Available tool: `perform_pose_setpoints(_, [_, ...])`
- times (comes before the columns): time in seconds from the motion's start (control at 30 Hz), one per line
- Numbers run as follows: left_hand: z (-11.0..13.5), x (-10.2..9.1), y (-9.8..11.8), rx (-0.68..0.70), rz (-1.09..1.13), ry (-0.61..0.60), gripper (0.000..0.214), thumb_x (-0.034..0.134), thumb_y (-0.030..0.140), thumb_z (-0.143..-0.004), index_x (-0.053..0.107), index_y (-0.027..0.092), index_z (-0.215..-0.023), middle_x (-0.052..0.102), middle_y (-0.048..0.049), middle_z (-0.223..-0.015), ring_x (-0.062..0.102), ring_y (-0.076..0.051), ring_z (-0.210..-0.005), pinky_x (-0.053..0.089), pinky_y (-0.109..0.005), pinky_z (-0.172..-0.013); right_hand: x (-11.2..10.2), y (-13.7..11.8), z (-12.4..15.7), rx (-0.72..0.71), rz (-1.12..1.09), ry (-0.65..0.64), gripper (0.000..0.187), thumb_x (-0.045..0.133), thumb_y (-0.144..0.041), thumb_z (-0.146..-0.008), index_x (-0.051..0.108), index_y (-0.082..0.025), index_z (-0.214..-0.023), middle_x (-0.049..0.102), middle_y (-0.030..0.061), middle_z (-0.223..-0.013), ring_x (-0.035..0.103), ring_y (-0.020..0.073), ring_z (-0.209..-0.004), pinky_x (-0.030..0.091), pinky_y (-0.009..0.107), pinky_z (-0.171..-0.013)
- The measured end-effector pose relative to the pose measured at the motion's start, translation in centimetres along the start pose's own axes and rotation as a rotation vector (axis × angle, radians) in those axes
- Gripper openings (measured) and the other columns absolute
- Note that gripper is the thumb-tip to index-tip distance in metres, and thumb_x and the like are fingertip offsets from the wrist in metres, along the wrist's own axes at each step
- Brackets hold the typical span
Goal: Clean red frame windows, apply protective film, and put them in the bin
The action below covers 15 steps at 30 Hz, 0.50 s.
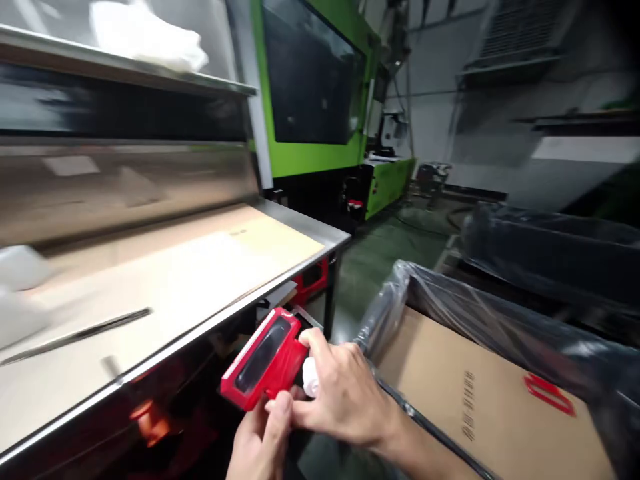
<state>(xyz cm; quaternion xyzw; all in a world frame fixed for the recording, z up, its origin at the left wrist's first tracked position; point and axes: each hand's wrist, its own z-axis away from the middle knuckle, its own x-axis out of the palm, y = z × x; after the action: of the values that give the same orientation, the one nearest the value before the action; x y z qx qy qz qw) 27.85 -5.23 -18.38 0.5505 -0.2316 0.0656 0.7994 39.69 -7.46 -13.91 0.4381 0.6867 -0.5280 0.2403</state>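
A red plastic housing (285,363) with a long dark opening is held in front of the table edge. My right hand (345,393) grips its right side, thumb and fingers closed around it, with a wad of white cloth or paper (310,377) tucked in the palm. My left hand (265,433) pinches the lower edge of the housing from below. The left fingertips are partly hidden behind the part.
A workbench (175,267) covered with cardboard stands left, bearing a thin dark strip (80,335) and white wads (20,293). To the right, a plastic-lined bin (385,300) holds a cardboard sheet (465,393). Behind is a green machine (300,157). Under the bench lies an orange piece (150,421).
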Motion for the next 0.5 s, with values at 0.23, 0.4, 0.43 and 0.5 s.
perform_pose_setpoints(0.23, [3.2,-5.6,10.2,0.307,0.113,0.283,0.041,0.079,0.046,-0.058,0.071,0.016,-0.085,0.069,-0.0040,-0.072,0.065,-0.021,-0.073,0.053,-0.026,-0.065,2.5,-9.4,-4.3,-0.459,-0.207,0.004,0.044,0.063,-0.047,-0.075,0.059,-0.014,-0.103,0.066,0.0024,-0.068,0.061,0.0154,-0.052,0.040,0.024,-0.049])
perform_pose_setpoints(0.4, [5.8,-8.6,16.9,0.521,-0.148,0.312,0.040,0.074,0.049,-0.063,0.072,0.018,-0.087,0.067,-0.0020,-0.067,0.059,-0.016,-0.065,0.049,-0.018,-0.059,-0.8,-13.6,-8.3,-0.497,-0.609,0.003,0.022,0.059,-0.038,-0.084,0.066,-0.018,-0.089,0.063,-0.0006,-0.068,0.048,0.0070,-0.048,0.035,0.019,-0.046])
perform_pose_setpoints(0.43, [6.2,-9.0,18.1,0.560,-0.198,0.298,0.038,0.074,0.049,-0.064,0.072,0.018,-0.086,0.067,-0.0024,-0.068,0.059,-0.016,-0.067,0.050,-0.018,-0.060,-1.5,-14.4,-9.1,-0.494,-0.668,0.038,0.022,0.058,-0.037,-0.085,0.067,-0.017,-0.086,0.061,-0.0009,-0.065,0.045,0.0065,-0.047,0.033,0.019,-0.044])
perform_pose_setpoints(0.5, [6.8,-9.6,20.0,0.641,-0.239,0.281,0.035,0.076,0.046,-0.062,0.072,0.018,-0.081,0.068,-0.0036,-0.071,0.060,-0.019,-0.072,0.051,-0.020,-0.065,-2.5,-15.9,-10.4,-0.506,-0.773,0.090,0.020,0.059,-0.035,-0.084,0.067,-0.017,-0.084,0.056,-0.0021,-0.061,0.043,0.0063,-0.047,0.030,0.019,-0.042])
